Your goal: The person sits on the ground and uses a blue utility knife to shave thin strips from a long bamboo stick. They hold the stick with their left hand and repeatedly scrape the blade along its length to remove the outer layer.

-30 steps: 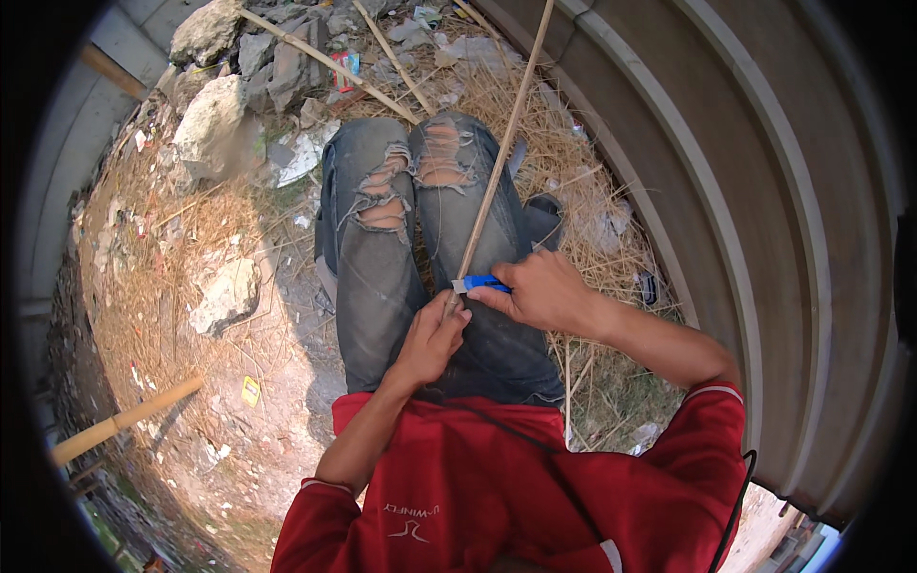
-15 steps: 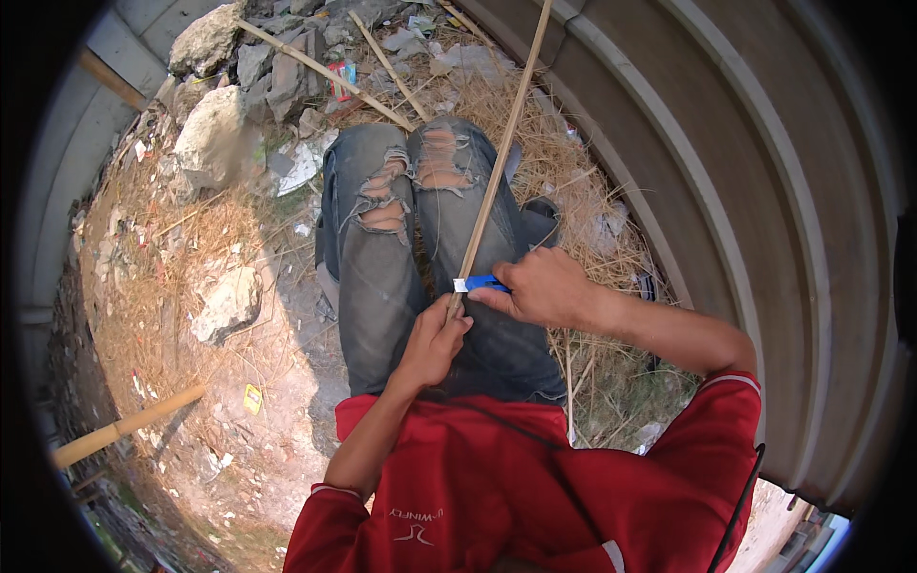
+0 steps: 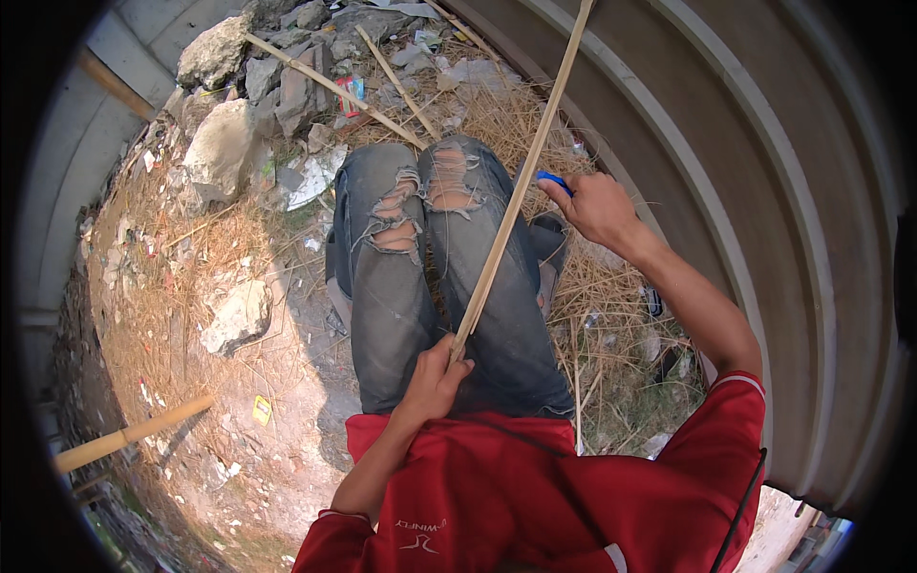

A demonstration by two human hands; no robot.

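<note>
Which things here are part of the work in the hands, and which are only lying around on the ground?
In hand:
- long bamboo strip, its near end gripped by the left hand
- blue-handled tool, held by the right hand beside the strip

Lying about:
- rocks
- loose sticks
- bamboo pole
- paper scraps
- dry straw

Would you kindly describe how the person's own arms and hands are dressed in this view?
Both hands are bare, with no gloves: the left hand and the right hand. The forearms are uncovered too. A red short-sleeved shirt covers the upper arms; its sleeves end near the elbow with a thin white trim at the cuff. No watch or ring is visible.
</note>
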